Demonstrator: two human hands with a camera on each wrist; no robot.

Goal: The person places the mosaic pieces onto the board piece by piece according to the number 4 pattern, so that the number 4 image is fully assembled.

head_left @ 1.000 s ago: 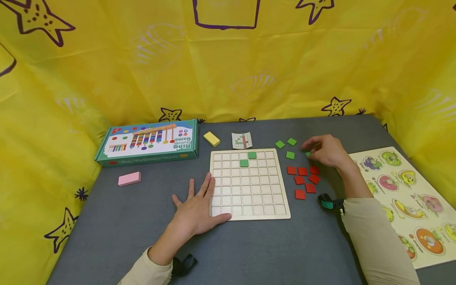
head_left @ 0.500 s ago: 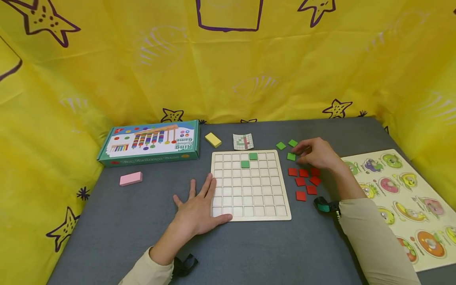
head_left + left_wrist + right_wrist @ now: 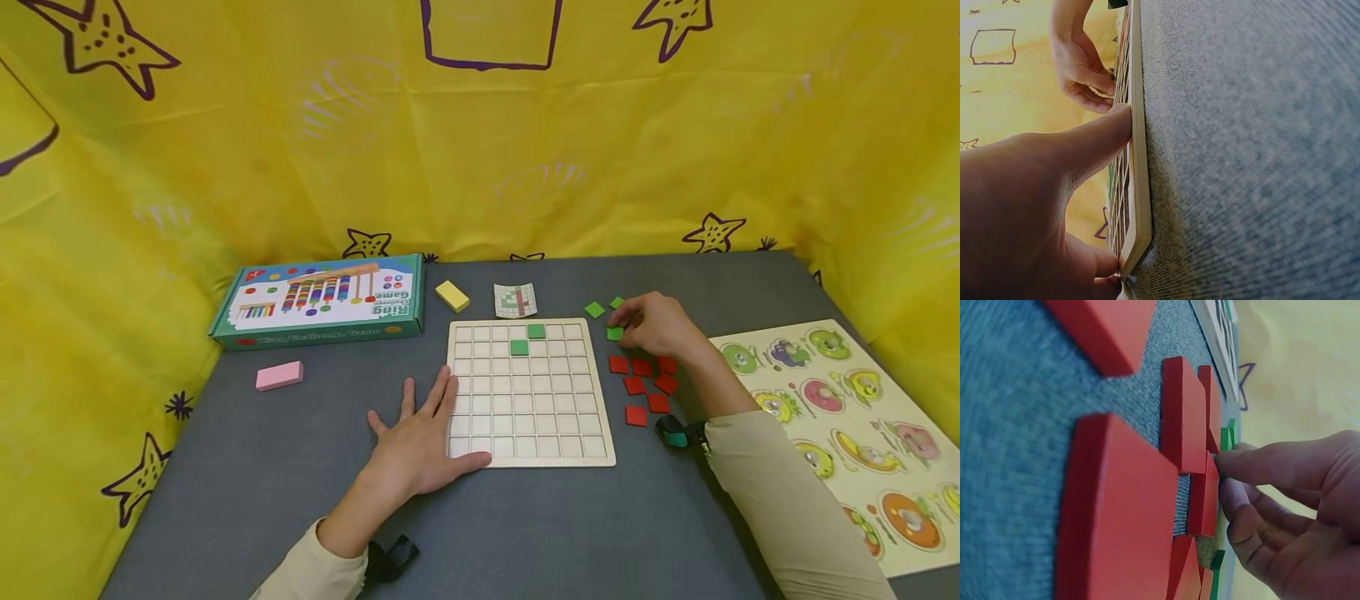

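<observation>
My left hand [image 3: 411,446] lies with fingers spread at the left edge of a square wooden grid board [image 3: 532,462], its thumb on the front rim. Two green tiles sit in the board's upper cells, one [image 3: 536,332] nearer the back than the other [image 3: 519,347]. To the right of the board, the thumb and index finger of my right hand [image 3: 656,323] pinch a green square tile [image 3: 615,333] lying on the table. In the right wrist view, these fingertips are just past several red tiles [image 3: 1185,415]. Another green tile [image 3: 1216,572] lies beyond the red ones there.
Behind the board is a small pattern card [image 3: 515,301], with a yellow block [image 3: 452,296] to its left. A green-edged game box [image 3: 318,302] and a pink block [image 3: 280,376] lie at the left. A fruit-picture board [image 3: 840,417] fills the right side, partly under my right arm.
My right hand has moved left from the rightmost green tile to one closer to the board. The left hand keeps its place on the board. The head view shifts slightly.
</observation>
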